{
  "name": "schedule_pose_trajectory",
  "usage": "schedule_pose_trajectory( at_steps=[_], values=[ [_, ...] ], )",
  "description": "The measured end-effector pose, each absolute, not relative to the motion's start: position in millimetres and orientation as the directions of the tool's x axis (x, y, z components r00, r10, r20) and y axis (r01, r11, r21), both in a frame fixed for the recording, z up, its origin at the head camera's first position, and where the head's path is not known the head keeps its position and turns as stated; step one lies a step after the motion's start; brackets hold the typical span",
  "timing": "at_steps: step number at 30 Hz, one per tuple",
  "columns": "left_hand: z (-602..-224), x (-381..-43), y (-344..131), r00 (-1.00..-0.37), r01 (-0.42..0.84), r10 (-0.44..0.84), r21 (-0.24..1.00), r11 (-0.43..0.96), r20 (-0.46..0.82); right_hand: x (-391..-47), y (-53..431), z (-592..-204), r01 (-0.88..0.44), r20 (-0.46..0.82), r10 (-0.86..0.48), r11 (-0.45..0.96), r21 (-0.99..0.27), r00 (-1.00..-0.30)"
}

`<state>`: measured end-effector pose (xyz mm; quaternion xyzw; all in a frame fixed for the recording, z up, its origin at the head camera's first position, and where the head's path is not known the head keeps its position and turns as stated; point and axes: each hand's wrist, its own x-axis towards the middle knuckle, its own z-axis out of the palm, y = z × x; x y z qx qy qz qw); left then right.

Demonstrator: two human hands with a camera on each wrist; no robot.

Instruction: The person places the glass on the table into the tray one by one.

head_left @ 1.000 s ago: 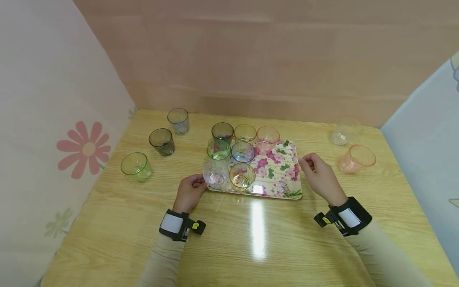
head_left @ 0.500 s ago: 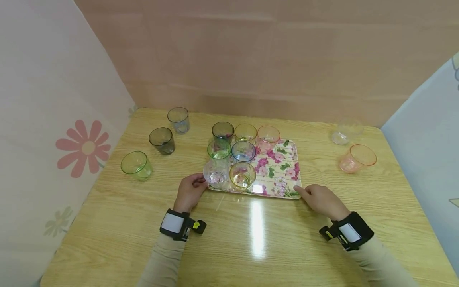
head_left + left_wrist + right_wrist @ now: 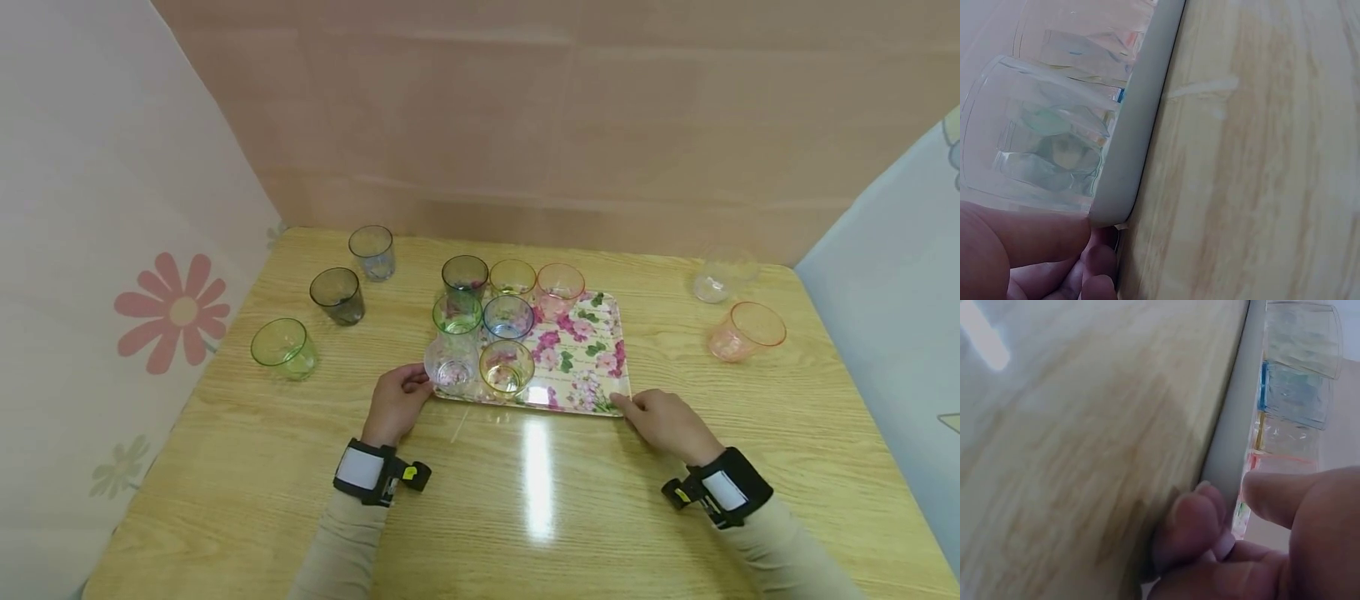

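A flowered rectangular tray lies on the table in the head view. Several tumblers stand on its left and back part: dark grey, yellow, pink, green, blue, clear and a nearer yellow. My left hand holds the near left corner, thumb at the rim beside the clear tumbler, fingers curled low. At the near right corner my right hand grips the tray, thumb over the rim. In the right wrist view its fingers curl against the outer wall.
On the left of the table stand a blue-grey tumbler, a dark tumbler and a green tumbler. A clear tumbler and an orange-pink tumbler are at the right. Papered walls enclose the back and sides.
My right hand has come down from beside the tray's right edge to its near right corner and taken hold there. The left hand and the tray show no clear movement.
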<state>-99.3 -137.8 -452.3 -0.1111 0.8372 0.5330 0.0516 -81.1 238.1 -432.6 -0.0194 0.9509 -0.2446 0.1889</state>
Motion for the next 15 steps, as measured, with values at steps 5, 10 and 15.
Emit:
schedule_pose_trajectory(
  at_steps=[5, 10, 15],
  values=[
    [-452.7, -98.7, -138.1, -0.972, -0.23, -0.132, 0.887, 0.401, -0.193, -80.8, 237.8, -435.6, 0.038, -0.332, -0.131, 0.889, -0.457, -0.934],
    [-455.2, -99.9, -137.4, -0.97, -0.24, -0.136, 0.889, 0.389, -0.203, -81.1, 238.4, -438.3, 0.028, -0.326, -0.134, 0.894, -0.448, -0.936],
    [-454.2, -99.4, -136.6, -0.969, -0.242, -0.138, 0.89, 0.387, -0.204, -81.6, 239.8, -440.0, 0.016, -0.309, -0.135, 0.898, -0.44, -0.942]
  ],
)
